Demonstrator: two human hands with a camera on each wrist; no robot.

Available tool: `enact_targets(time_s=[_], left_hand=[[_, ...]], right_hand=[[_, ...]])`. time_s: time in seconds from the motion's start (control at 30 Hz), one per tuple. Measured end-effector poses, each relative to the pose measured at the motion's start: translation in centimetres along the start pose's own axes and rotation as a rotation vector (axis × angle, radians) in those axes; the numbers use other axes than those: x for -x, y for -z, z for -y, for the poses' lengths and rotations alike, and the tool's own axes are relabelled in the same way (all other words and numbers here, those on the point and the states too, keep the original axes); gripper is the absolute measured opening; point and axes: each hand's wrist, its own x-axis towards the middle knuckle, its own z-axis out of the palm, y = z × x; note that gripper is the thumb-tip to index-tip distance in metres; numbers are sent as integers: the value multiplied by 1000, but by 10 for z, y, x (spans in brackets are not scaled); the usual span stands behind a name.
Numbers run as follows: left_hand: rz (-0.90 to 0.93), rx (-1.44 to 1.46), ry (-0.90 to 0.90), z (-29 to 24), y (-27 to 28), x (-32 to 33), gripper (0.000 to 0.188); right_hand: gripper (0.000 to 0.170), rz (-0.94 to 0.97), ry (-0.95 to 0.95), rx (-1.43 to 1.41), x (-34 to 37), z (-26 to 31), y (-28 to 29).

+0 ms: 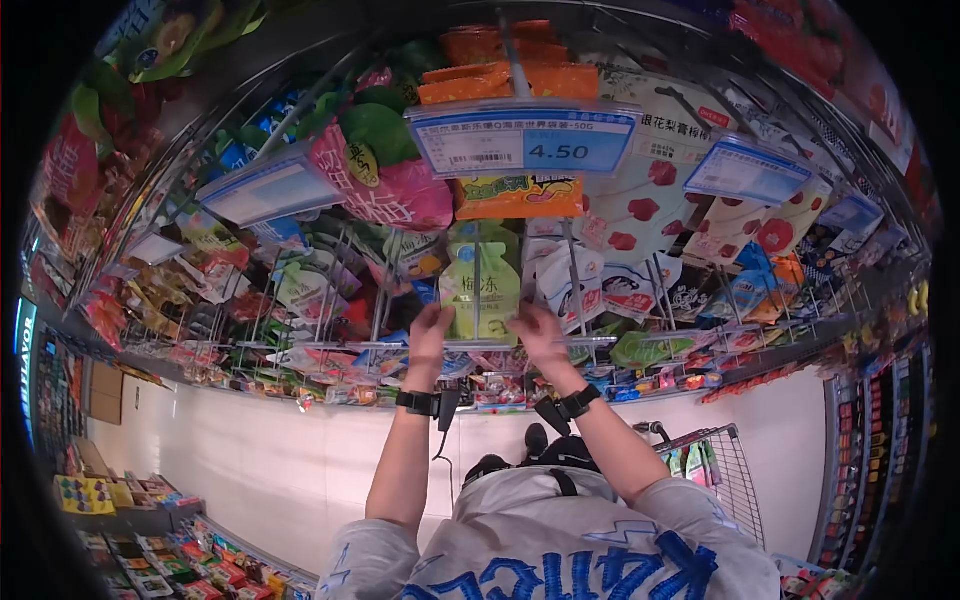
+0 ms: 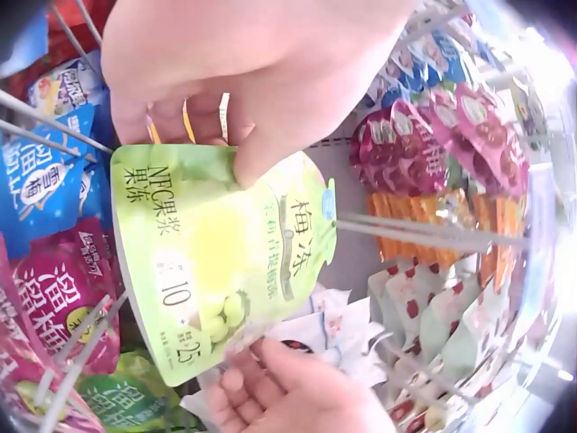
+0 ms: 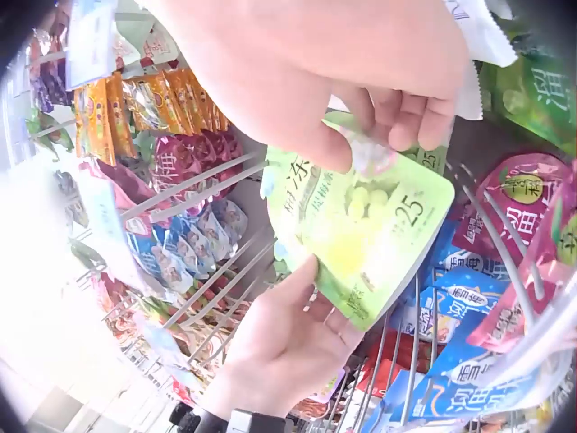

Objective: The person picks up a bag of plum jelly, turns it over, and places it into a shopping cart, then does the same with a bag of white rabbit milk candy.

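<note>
A light-green jelly pouch (image 1: 480, 290) with Chinese lettering and green fruit printed on it hangs upright between both hands at the rack. My left hand (image 1: 428, 330) pinches one lower side of it, thumb across the front in the left wrist view and fingers behind. At the opposite lower corner, my right hand (image 1: 541, 332) grips the pouch, its thumb over the printed face in the right wrist view. A metal peg (image 2: 424, 233) reaches right to the pouch's top edge. Similar green pouch backing shows behind the front one in the right wrist view.
Pink plum bags (image 1: 385, 170), an orange snack bag (image 1: 520, 195) and white packets (image 1: 565, 280) hang on pegs around the hands. A price tag (image 1: 525, 140) juts out above. Behind the person's right side stands a wire shopping cart (image 1: 735, 470) with green pouches inside.
</note>
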Motion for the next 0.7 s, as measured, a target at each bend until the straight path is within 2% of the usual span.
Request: enact_targets(time_s=[0.03, 0.07, 0.13, 0.2, 0.3, 0.47, 0.57, 0.7], left_hand=[[48, 90, 28, -1, 1, 11, 15], [48, 91, 25, -2, 1, 22, 15], [100, 226, 145, -25, -9, 56, 15], [113, 254, 155, -11, -4, 64, 13], [90, 315, 198, -26, -8, 91, 11], [121, 338, 196, -32, 4, 130, 9], [199, 334, 159, -27, 19, 153, 9], [204, 324, 228, -16, 37, 187, 8]], right_hand=[[37, 34, 38, -185, 7, -10, -5], [37, 35, 41, -184, 15, -12, -6], [31, -19, -57, -359, 46, 22, -10], [29, -24, -14, -351, 66, 30, -10], [31, 40, -86, -530, 91, 42, -15], [34, 26, -56, -528, 132, 52, -31], [35, 28, -82, -518, 157, 46, -43], [32, -56, -108, -480, 196, 34, -64]])
